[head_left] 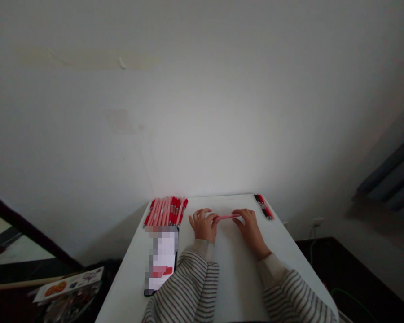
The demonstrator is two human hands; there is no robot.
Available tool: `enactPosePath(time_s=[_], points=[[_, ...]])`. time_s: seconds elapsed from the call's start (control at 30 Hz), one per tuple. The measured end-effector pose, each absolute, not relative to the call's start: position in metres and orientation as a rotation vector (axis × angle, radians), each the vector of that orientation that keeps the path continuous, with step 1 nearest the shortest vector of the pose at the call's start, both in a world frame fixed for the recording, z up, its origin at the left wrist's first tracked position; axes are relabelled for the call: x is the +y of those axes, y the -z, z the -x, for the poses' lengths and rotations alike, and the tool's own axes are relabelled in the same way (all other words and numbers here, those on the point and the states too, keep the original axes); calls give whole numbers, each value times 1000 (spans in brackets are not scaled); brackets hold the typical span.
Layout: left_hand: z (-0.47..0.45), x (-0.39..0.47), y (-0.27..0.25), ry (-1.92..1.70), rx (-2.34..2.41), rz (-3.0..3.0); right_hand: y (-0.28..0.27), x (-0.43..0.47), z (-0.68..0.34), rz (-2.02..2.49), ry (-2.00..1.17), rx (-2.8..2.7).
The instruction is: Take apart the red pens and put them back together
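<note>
A slim pink pen (227, 217) is held level above the white table (237, 264), one end in each hand. My left hand (204, 225) pinches its left end between thumb and index finger, the other fingers spread. At the right end, my right hand (248, 225) grips it with thumb and fingertips. Left of my hands, several pink and red pens (164, 211) lie side by side in a row at the table's far left corner. A few black and red pens (264, 207) lie at the far right corner.
A phone (164, 251) with a lit, blurred screen lies left of my left forearm. The wall (202, 112) stands against the table's back edge. On the lower left is a box (69, 283) among clutter; a socket (318, 221) with a cable is at right.
</note>
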State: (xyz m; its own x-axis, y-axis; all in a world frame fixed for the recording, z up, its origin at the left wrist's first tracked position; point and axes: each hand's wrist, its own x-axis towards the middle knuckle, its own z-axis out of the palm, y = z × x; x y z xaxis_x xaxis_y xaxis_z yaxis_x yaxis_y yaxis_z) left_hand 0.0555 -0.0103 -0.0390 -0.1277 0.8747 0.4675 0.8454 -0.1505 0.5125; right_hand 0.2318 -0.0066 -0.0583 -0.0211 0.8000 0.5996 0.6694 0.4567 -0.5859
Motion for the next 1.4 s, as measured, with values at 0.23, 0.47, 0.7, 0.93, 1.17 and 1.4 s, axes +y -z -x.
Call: enactPosePath(time_s=[0.23,0.47,0.7,0.93,1.17,1.4], points=[[-55,-11,38,-1161,1992,-2033,61,-4,-232,1295,-105,-1777],[-55,-10,40,-1174,2011,-2037,61,-5,-233,1302,-148,-1767],[-56,-10,40,-1178,2044,-2031,60,-5,-235,1301,-166,-1734],[-55,-11,36,-1156,2011,-2010,61,-4,-234,1305,-136,-1741],[-55,-10,37,-1131,2053,-2000,61,-4,-233,1293,-173,-1743],[-56,-10,38,-1183,2047,-2006,64,-3,-233,1308,-140,-1754]])
